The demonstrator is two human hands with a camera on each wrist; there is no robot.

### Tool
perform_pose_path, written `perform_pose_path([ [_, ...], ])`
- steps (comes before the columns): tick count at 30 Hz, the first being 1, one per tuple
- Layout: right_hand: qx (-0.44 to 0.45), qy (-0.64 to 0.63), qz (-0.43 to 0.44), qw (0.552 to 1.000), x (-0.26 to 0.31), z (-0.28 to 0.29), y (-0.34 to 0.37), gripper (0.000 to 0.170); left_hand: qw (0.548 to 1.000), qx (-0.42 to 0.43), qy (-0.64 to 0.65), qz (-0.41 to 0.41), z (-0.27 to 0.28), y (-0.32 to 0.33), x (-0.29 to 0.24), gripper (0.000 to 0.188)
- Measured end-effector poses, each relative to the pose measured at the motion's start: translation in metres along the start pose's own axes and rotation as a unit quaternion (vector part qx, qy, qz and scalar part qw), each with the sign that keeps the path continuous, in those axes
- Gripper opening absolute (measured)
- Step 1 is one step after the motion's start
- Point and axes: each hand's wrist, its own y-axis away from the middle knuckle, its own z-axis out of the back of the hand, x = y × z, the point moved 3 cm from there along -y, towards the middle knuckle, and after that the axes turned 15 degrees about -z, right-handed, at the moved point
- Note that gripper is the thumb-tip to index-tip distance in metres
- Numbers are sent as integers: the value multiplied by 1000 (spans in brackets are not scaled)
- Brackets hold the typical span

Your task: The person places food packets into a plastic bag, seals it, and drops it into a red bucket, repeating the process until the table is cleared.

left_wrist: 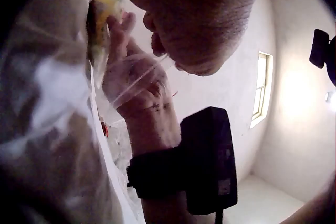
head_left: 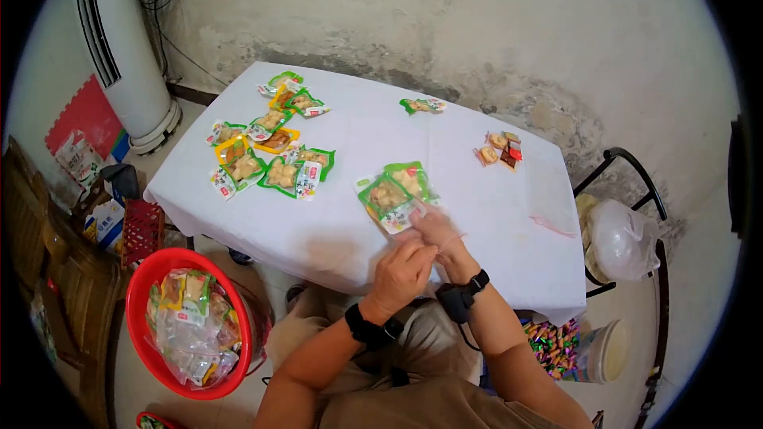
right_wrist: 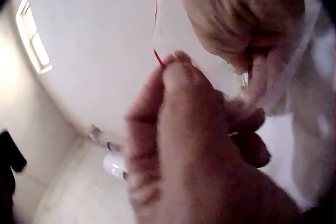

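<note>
Here's the left hand [head_left: 400, 272], thumb and fingers pinching the clear bag's red edge [right_wrist: 159, 58], while the right hand [head_left: 435, 230], inside the film, looks to grip the green food packets [head_left: 388, 193] just above the worktop [head_left: 493, 246]. Best play, I'd judge: spread that mouth wide, hold the packets flat together, let no corner snag. The worktop's near edge is close below, so work forward! More packets [head_left: 280, 174] crowd the left; bare cloth opens rightward, up to a flat spare bag [head_left: 554, 213].
</note>
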Motion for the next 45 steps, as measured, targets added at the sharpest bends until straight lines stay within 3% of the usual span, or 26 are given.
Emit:
perform_pose_path([
  [1,-1,-1,0,1000,-10,11,-17,50,1000,8,-3,3,-1,1,-1,16],
  [2,-59,134,81,986,-17,24,-34,47,1000,9,-2,3,-2,2,0,16],
  [3,-116,264,159,944,-10,18,-32,45,1000,17,-3,4,-5,5,1,15],
  [4,-118,262,159,945,-7,15,-28,45,1000,25,-3,4,-7,7,1,15],
  [6,-160,319,77,931,2,11,-19,42,1000,21,3,2,-8,7,1,15],
  [7,-163,316,80,931,-3,13,-18,42,1000,14,5,1,-7,5,1,15],
  [9,-63,139,177,972,-18,18,-12,39,1000,2,-1,-9,-3,3,4,15],
  [10,-66,137,178,972,-17,18,8,39,1000,-9,-5,-14,0,3,5,15],
  [12,-155,368,240,885,-7,22,64,37,1000,-4,-5,-4,3,5,7,15],
  [13,-159,366,241,885,-5,28,82,37,1000,-2,-9,9,3,7,9,16],
  [15,-332,340,262,840,-3,45,112,38,1000,5,-11,11,3,10,10,15],
  [16,-334,338,261,841,-1,50,112,38,1000,16,-14,12,3,12,10,14],
  [18,-424,358,408,725,10,59,115,37,999,32,-17,15,1,15,8,13],
  [19,-424,354,407,728,6,64,111,37,998,56,-21,25,-1,14,9,12],
  [21,-247,281,210,903,-12,76,79,31,995,84,-32,30,-2,17,11,10],
  [24,-248,317,246,882,14,82,70,21,997,69,-23,23,4,10,18,8],
  [25,-246,332,247,877,29,81,72,19,996,55,-20,66,12,0,22,8],
  [28,-232,418,354,804,83,60,81,17,985,45,-15,166,34,-38,49,10],
  [30,-235,417,347,806,112,47,82,16,992,45,-58,105,49,-76,65,8],
  [33,-244,422,304,819,150,33,93,19,991,48,-23,126,68,-128,56,10],
  [36,-236,398,345,817,174,31,93,21,990,65,-52,114,77,-156,47,11],
  [41,-243,402,319,823,184,36,92,20,983,91,0,159,74,-156,51,13],
  [43,-203,386,246,865,172,42,88,19,975,93,23,201,71,-144,50,13],
  [45,-196,363,248,877,166,45,89,17,966,89,46,239,69,-137,47,13],
])
